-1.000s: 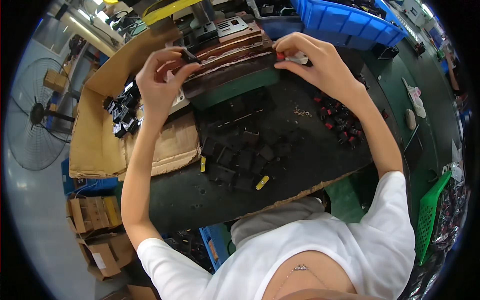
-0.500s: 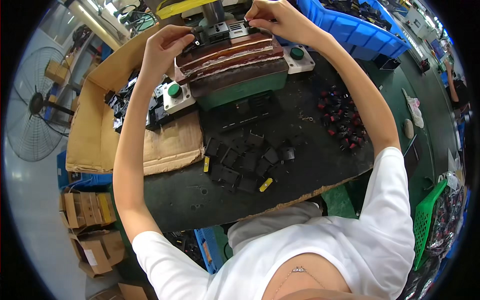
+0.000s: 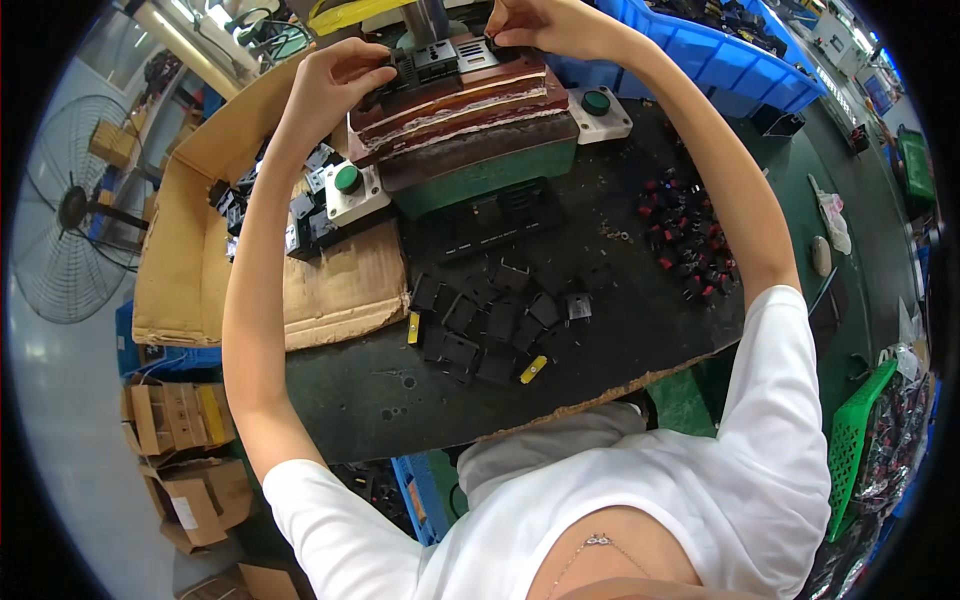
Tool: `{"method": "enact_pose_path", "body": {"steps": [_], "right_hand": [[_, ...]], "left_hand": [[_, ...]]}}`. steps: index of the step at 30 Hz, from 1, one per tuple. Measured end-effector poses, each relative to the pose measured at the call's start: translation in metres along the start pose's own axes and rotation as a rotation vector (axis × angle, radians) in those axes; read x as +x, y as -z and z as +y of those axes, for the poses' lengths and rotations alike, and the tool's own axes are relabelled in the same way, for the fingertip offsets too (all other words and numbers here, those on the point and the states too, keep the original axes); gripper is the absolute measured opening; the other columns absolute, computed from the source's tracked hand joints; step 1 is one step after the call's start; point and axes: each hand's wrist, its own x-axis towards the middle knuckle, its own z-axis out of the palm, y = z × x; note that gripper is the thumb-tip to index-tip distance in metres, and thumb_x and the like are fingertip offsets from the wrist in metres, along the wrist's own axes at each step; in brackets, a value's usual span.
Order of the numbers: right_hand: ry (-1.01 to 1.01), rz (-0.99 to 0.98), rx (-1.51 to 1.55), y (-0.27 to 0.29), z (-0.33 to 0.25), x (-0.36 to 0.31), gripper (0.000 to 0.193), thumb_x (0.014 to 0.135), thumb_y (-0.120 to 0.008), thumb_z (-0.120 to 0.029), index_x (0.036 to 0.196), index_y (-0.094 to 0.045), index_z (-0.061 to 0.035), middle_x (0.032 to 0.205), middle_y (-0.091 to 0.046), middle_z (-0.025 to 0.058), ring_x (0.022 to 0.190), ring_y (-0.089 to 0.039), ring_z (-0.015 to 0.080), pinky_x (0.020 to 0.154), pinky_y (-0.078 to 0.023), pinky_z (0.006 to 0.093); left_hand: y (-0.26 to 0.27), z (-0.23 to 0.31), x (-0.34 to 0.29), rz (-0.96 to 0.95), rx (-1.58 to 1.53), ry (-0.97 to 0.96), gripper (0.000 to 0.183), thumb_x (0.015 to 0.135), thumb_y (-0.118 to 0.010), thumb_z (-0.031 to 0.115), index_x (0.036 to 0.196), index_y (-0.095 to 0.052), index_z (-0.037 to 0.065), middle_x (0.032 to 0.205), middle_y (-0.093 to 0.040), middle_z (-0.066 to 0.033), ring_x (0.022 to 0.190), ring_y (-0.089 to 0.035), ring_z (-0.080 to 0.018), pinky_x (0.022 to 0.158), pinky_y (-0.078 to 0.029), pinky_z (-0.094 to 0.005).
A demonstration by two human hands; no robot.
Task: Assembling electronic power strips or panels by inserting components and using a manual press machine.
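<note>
A long black plastic housing (image 3: 436,62) with a slotted light-grey section lies on top of the brown layered block (image 3: 460,110) of a bench press. My left hand (image 3: 338,82) is at the housing's left end, thumb and fingers pinched around a small black part. At the right end my right hand (image 3: 540,25) has its fingers pinched together low against the housing; what they hold is hidden. Both forearms reach around the work area. In front of the block's green base lies another long black panel (image 3: 500,222).
Green push buttons (image 3: 348,180) (image 3: 596,102) flank the press. Loose black sockets (image 3: 490,325) and red-black switches (image 3: 690,240) lie in piles. A cardboard box (image 3: 345,285) with parts stands left, a blue crate (image 3: 715,60) back right. The metal press column (image 3: 427,22) rises behind.
My left hand has shifted slightly, bringing its small black part against the housing's left end. My right hand has moved a little up and left. The black panel on the bench shows more plainly.
</note>
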Motion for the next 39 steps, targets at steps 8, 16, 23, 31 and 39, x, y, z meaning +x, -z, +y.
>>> {"method": "enact_pose_path", "body": {"steps": [8,16,23,31,39], "right_hand": [[-0.332,-0.091,0.140,-0.013,0.018,0.008,0.008,0.077,-0.063,0.001,0.083,-0.059,0.0031,0.073,-0.063,0.0085,0.068,-0.059,0.0126,0.063,-0.048,0.0269],[-0.360,-0.047,0.183,-0.005,0.012,0.005,0.008,0.075,-0.065,0.001,0.082,-0.060,0.0017,0.073,-0.063,0.0085,0.068,-0.059,0.0134,0.063,-0.048,0.0274],[-0.378,-0.173,-0.432,0.039,-0.021,-0.026,0.013,0.076,-0.064,-0.016,0.082,-0.067,-0.0039,0.069,-0.063,0.0138,0.059,-0.061,0.0270,0.057,-0.048,0.0347],[-0.410,-0.574,-0.542,0.016,0.006,-0.053,0.018,0.060,-0.065,-0.009,0.056,-0.058,0.0061,0.044,-0.045,0.0158,0.042,-0.052,0.0227,0.044,-0.040,0.0313],[-0.503,-0.546,-0.294,0.014,0.012,-0.054,0.014,0.062,-0.065,-0.004,0.057,-0.061,0.0077,0.042,-0.049,0.0100,0.038,-0.054,0.0149,0.039,-0.041,0.0256]], "left_hand": [[-0.004,0.003,-0.005,0.055,0.300,-0.153,0.023,0.077,-0.069,0.012,0.096,-0.063,0.001,0.095,-0.066,-0.0062,0.088,-0.063,-0.0163,0.081,-0.047,-0.0287],[-0.003,0.032,-0.045,0.299,0.277,-0.051,0.016,0.083,-0.062,0.016,0.090,-0.061,0.002,0.088,-0.064,-0.0059,0.077,-0.058,-0.0211,0.069,-0.045,-0.0295],[-0.008,0.033,-0.112,0.199,0.654,-0.062,0.010,0.083,-0.059,0.013,0.085,-0.060,0.003,0.083,-0.061,-0.0084,0.080,-0.058,-0.0245,0.081,-0.039,-0.0335],[-0.015,0.024,-0.114,0.199,0.642,-0.059,0.011,0.083,-0.059,0.014,0.082,-0.057,0.003,0.076,-0.060,-0.0088,0.075,-0.057,-0.0258,0.077,-0.039,-0.0337],[-0.021,0.014,-0.122,0.260,0.575,-0.027,0.012,0.084,-0.059,0.015,0.082,-0.057,0.003,0.075,-0.061,-0.0082,0.075,-0.058,-0.0255,0.078,-0.039,-0.0341]]}}
